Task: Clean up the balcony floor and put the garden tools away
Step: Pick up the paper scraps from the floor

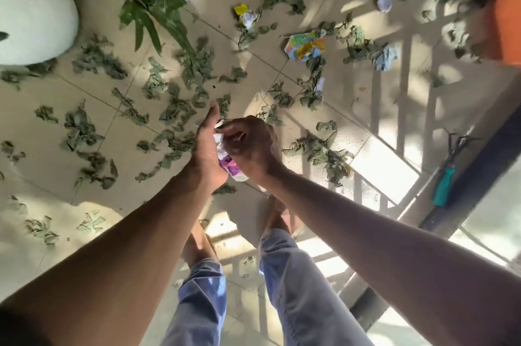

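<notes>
— Where's the litter?
— Crumpled paper (pixel 225 160) is squeezed between left hand (pixel 207 153) and right hand (pixel 251 145), both curled round it.
— Room around?
— Leaves (pixel 174 108) beyond them; hand rake (pixel 448 173) by the railing's base, far right.

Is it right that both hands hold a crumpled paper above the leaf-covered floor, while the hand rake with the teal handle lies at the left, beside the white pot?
Not quite. In the head view both hands, left hand and right hand, do hold the crumpled paper above the leaf-covered floor, but the hand rake lies at the right, along the dark railing base, far from the white pot.
</notes>
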A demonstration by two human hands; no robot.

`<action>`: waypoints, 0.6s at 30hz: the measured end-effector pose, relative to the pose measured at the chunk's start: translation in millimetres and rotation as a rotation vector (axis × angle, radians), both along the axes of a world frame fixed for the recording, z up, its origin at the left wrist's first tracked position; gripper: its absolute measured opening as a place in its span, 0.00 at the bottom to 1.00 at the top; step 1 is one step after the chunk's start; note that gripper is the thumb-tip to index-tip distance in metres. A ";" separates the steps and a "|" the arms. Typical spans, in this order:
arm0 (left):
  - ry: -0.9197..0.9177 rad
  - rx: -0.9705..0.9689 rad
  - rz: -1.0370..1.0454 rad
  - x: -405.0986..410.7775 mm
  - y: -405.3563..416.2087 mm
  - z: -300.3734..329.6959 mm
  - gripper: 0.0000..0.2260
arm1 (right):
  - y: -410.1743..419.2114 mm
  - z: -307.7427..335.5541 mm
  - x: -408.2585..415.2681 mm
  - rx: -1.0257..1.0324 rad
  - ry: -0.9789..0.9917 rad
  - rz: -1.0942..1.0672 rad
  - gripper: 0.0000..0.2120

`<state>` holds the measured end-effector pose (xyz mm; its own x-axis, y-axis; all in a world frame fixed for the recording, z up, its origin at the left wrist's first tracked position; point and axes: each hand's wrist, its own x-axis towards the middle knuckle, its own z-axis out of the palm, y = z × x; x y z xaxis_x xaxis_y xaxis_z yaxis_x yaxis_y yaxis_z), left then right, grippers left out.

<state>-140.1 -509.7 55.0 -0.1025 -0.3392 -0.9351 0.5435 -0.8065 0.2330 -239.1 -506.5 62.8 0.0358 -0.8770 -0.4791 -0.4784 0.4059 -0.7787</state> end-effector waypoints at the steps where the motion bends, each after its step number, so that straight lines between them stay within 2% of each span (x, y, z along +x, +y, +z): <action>1: 0.006 -0.019 0.006 4.3 0.9 2.2 0.26 | 1.5 1.9 6.9 -0.068 0.030 0.034 0.06; 3: -0.041 -0.066 0.045 12.7 1.5 5.9 0.22 | 2.6 7.4 21.4 -0.164 0.043 0.055 0.08; 6: -0.188 -0.043 0.086 36.2 5.2 -0.8 0.14 | 6.1 10.1 37.3 -0.275 -0.068 0.070 0.15; 8: -0.282 -0.008 0.113 55.2 4.4 -1.5 0.10 | 2.5 7.2 42.5 -0.262 -0.158 0.076 0.18; 9: -0.310 0.013 0.084 61.9 3.4 -3.1 0.12 | -2.5 5.1 44.5 -0.241 -0.156 0.084 0.16; 11: -0.346 0.089 0.003 74.8 1.3 -2.7 0.17 | -19.8 -4.5 45.0 -0.180 -0.035 0.078 0.12; 13: -0.349 0.110 -0.033 89.8 1.4 -10.7 0.11 | -47.4 -15.5 42.2 -0.152 0.149 0.057 0.15; 14: -0.335 0.091 -0.067 96.2 2.2 -15.5 0.09 | -63.4 -23.0 38.2 -0.166 0.250 0.086 0.16; 16: -0.310 0.033 -0.147 107.1 4.6 -25.3 0.11 | -97.4 -42.6 27.7 -0.183 0.471 0.214 0.18; 18: -0.263 0.017 -0.155 115.4 3.2 -36.8 0.10 | -129.1 -65.5 16.2 -0.141 0.635 0.336 0.25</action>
<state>-24.8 -506.5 18.1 0.0942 -0.3227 -0.9418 0.3362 -0.8801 0.3351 -222.9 -635.6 -2.7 0.0664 -0.9225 -0.3801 -0.9361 0.0743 -0.3438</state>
